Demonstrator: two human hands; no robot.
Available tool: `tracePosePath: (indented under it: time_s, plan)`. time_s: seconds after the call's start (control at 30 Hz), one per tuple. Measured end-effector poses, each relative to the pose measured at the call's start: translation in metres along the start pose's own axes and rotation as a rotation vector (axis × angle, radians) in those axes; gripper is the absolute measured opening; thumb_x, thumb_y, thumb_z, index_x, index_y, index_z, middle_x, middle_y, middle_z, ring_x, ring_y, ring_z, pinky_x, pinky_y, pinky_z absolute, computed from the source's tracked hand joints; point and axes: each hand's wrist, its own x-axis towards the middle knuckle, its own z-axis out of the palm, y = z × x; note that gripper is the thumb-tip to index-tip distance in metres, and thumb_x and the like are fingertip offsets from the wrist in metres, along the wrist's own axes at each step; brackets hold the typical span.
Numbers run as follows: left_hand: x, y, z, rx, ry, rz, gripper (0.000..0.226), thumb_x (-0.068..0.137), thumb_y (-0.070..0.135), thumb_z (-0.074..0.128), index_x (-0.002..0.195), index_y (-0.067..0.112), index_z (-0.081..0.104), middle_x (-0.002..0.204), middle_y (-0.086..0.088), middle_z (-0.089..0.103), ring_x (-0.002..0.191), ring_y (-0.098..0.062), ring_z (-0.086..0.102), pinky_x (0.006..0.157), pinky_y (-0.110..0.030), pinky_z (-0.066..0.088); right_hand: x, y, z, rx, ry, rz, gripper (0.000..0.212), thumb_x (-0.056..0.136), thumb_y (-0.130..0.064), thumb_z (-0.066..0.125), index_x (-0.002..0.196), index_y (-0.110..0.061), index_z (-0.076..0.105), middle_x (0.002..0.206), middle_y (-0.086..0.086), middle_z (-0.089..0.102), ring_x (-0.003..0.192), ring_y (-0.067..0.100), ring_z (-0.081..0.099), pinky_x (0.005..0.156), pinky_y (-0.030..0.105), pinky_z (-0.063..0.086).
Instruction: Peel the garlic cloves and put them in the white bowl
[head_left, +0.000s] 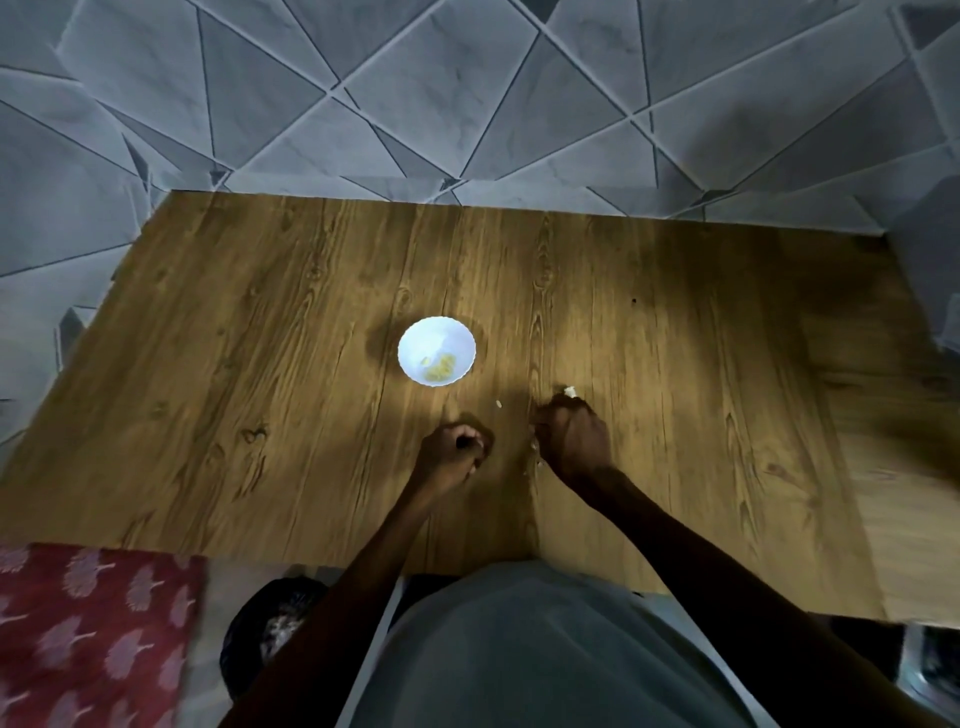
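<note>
The white bowl (415, 340) stands mid-table with several yellowish peeled cloves (440, 370) in it. My left hand (451, 453) is below the bowl, just above the wood, fingers curled round a small pale garlic clove (482, 445) that barely shows at the fingertips. To its right, my right hand (574, 441) is curled knuckles-up, and a white garlic piece (570, 391) sticks out at its far fingertips. What else the fist holds is hidden.
Small white peel scraps (536, 453) lie between the hands and a crumb (498, 403) lies nearer the bowl. The wooden table (260, 322) ends against a grey tiled wall. A red patterned cloth (88, 629) is at the lower left.
</note>
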Motion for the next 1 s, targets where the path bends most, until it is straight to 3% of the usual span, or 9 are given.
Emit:
tracePosePath:
  time_s: [0.1, 0.27, 0.4, 0.6, 0.7, 0.77, 0.83, 0.93, 1.0]
  plan:
    - [-0.001, -0.004, 0.003, -0.029, 0.003, 0.003, 0.018, 0.090, 0.008, 0.058, 0.084, 0.020, 0.068, 0.072, 0.000, 0.069, 0.047, 0.001, 0.056, 0.053, -0.016, 0.043, 0.005, 0.000, -0.004, 0.010, 0.024, 0.004, 0.012, 0.094, -0.015, 0.058, 0.104, -0.012, 0.065, 0.102, 0.005, 0.064, 0.091, 0.020, 0.064, 0.075, 0.029, 0.055]
    - [-0.008, -0.006, 0.004, -0.108, 0.007, 0.020, 0.017, 0.092, 0.006, 0.056, 0.090, 0.015, 0.071, 0.076, 0.002, 0.069, 0.056, -0.004, 0.060, 0.054, -0.014, 0.045, -0.006, 0.001, 0.001, -0.114, -0.063, -0.183, 0.035, 0.084, 0.000, 0.068, 0.119, 0.001, 0.064, 0.123, 0.018, 0.061, 0.113, 0.037, 0.059, 0.084, 0.044, 0.057]
    - [-0.012, -0.007, 0.007, -0.190, 0.003, -0.017, 0.016, 0.094, 0.006, 0.056, 0.093, 0.014, 0.070, 0.080, -0.005, 0.070, 0.061, -0.009, 0.062, 0.053, -0.018, 0.048, -0.031, 0.001, 0.008, -0.204, -0.079, -0.311, 0.046, 0.072, -0.002, 0.078, 0.115, 0.002, 0.065, 0.116, 0.019, 0.063, 0.099, 0.035, 0.062, 0.063, 0.039, 0.057]
    - [-0.016, -0.011, 0.011, -0.356, 0.040, -0.049, 0.013, 0.094, 0.010, 0.058, 0.095, 0.011, 0.071, 0.081, -0.007, 0.071, 0.068, -0.014, 0.064, 0.061, -0.024, 0.052, -0.057, -0.004, 0.024, -0.160, -0.010, -0.342, 0.028, 0.079, -0.006, 0.073, 0.105, 0.000, 0.068, 0.109, 0.013, 0.062, 0.087, 0.028, 0.061, 0.051, 0.032, 0.053]
    - [-0.018, -0.013, 0.010, -0.452, 0.046, -0.051, 0.013, 0.093, 0.008, 0.058, 0.092, 0.013, 0.070, 0.080, -0.005, 0.072, 0.070, -0.014, 0.065, 0.063, -0.024, 0.053, -0.067, 0.000, 0.029, -0.111, 0.073, -0.453, 0.029, 0.098, -0.020, 0.047, 0.098, -0.001, 0.069, 0.104, 0.010, 0.064, 0.082, 0.024, 0.059, 0.047, 0.026, 0.047]
    - [-0.021, -0.013, 0.009, -0.505, 0.044, -0.057, 0.014, 0.094, 0.007, 0.057, 0.093, 0.012, 0.070, 0.081, -0.005, 0.072, 0.072, -0.015, 0.066, 0.066, -0.026, 0.054, -0.066, 0.004, 0.028, -0.128, 0.091, -0.509, 0.014, 0.089, -0.011, 0.063, 0.095, -0.001, 0.070, 0.100, 0.012, 0.066, 0.079, 0.026, 0.059, 0.049, 0.029, 0.047]
    - [-0.023, -0.012, 0.008, -0.575, 0.040, -0.078, 0.015, 0.095, 0.008, 0.055, 0.096, 0.010, 0.070, 0.084, -0.007, 0.071, 0.075, -0.017, 0.066, 0.069, -0.028, 0.053, -0.063, 0.004, 0.029, -0.171, 0.094, -0.547, 0.022, 0.071, -0.002, 0.077, 0.091, -0.001, 0.070, 0.096, 0.012, 0.065, 0.077, 0.028, 0.059, 0.055, 0.034, 0.049]
    - [-0.022, -0.008, 0.007, -0.721, 0.010, -0.147, 0.019, 0.099, 0.012, 0.051, 0.106, 0.005, 0.068, 0.092, -0.009, 0.071, 0.083, -0.019, 0.067, 0.074, -0.027, 0.054, -0.056, 0.005, 0.028, -0.208, 0.047, -0.500, 0.032, 0.061, -0.002, 0.084, 0.090, -0.001, 0.070, 0.095, 0.014, 0.065, 0.078, 0.029, 0.060, 0.059, 0.033, 0.051]
    - [-0.020, -0.003, 0.010, -0.859, -0.024, -0.214, 0.025, 0.101, 0.019, 0.047, 0.110, 0.004, 0.065, 0.100, -0.010, 0.071, 0.090, -0.019, 0.068, 0.078, -0.027, 0.054, -0.049, -0.001, 0.024, -0.005, 0.051, -0.292, 0.027, 0.069, 0.000, 0.081, 0.094, -0.002, 0.070, 0.095, 0.011, 0.067, 0.080, 0.025, 0.064, 0.063, 0.025, 0.051]
